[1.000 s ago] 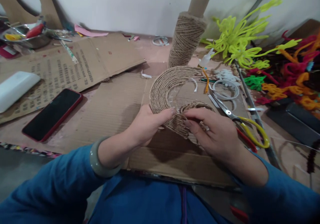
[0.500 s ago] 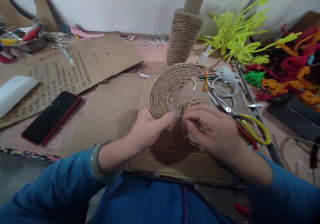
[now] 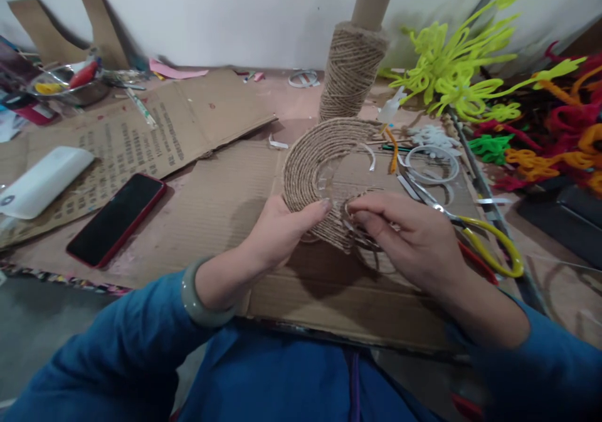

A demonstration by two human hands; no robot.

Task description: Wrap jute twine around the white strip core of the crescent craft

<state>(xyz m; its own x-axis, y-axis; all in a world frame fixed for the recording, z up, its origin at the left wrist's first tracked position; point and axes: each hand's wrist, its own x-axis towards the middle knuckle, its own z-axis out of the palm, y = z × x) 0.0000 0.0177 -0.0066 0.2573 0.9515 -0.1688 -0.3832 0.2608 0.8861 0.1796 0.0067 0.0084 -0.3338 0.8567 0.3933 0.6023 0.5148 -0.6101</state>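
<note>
Plainly, the left hand (image 3: pixel 277 231) grips the C-shaped piece of brown twisted cord laid in close, curved rows (image 3: pixel 303 165), thumb pressed on its upper face by the inner edge; the piece is raised at a tilt above the ribbed brown cardboard sheet (image 3: pixel 216 202) on the pinkish worktop (image 3: pixel 301 110); the right hand (image 3: pixel 414 237) has thumb and forefinger pinched together on the loose brown cord (image 3: pixel 363 241) beside the piece's near end, though I cannot tell which strand they grip.

Behind the piece stands a tall spool of brown twine on a cardboard tube (image 3: pixel 352 64); metal scissors with yellow and red handles (image 3: pixel 446 214) lie just beyond the right hand; a black phone in a red case (image 3: pixel 117 218) rests well to the left.
</note>
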